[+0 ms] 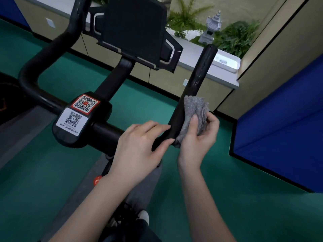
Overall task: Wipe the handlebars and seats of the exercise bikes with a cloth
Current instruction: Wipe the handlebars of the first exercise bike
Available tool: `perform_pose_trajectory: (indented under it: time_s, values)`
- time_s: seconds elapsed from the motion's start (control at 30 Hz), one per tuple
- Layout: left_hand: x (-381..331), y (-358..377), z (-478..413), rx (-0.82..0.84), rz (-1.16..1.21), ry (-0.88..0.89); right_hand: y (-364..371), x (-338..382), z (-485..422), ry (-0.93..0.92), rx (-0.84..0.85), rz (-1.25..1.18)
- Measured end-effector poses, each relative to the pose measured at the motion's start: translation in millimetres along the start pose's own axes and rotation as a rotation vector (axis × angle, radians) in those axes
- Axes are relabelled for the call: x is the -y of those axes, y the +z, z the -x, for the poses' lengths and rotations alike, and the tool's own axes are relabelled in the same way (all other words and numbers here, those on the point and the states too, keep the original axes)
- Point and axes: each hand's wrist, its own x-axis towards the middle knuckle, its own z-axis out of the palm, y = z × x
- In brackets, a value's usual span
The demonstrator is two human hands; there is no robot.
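1. Green floor (139,95); counter (190,49) with plants (236,37) beyond.
2. Right hand (197,135) pinches cloth (194,109) against the handlebar (201,74)'s right horn; left hand (139,144) clasps the bend.
3. Judgement: handlebar wipe is midway; the seat, out of view, is probably still to do.

**Green floor, beige walls, a planted ledge**

The green floor (227,198) carries a strip of grey mat (21,137). Low beige walls (215,95) with black skirting bear a pale ledge (192,51). On it, ferns (236,37), white pebbles (192,34) and a stone pagoda lantern (212,27) stand near a white tray (227,62). A blue panel (279,119) closes the right side.
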Motion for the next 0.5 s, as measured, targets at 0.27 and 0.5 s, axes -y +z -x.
perform_pose_trajectory:
  time_s: [0.27,0.5]
  values:
    - [5.8,2.7,0.5,-0.026,0.013,0.017,-7.7,-17.1,39.0,0.122,-0.047,-0.108]
    - [4.9,4.0,1.9,-0.069,0.014,-0.010,3.4,-13.7,13.4,0.285,-0.060,-0.181]
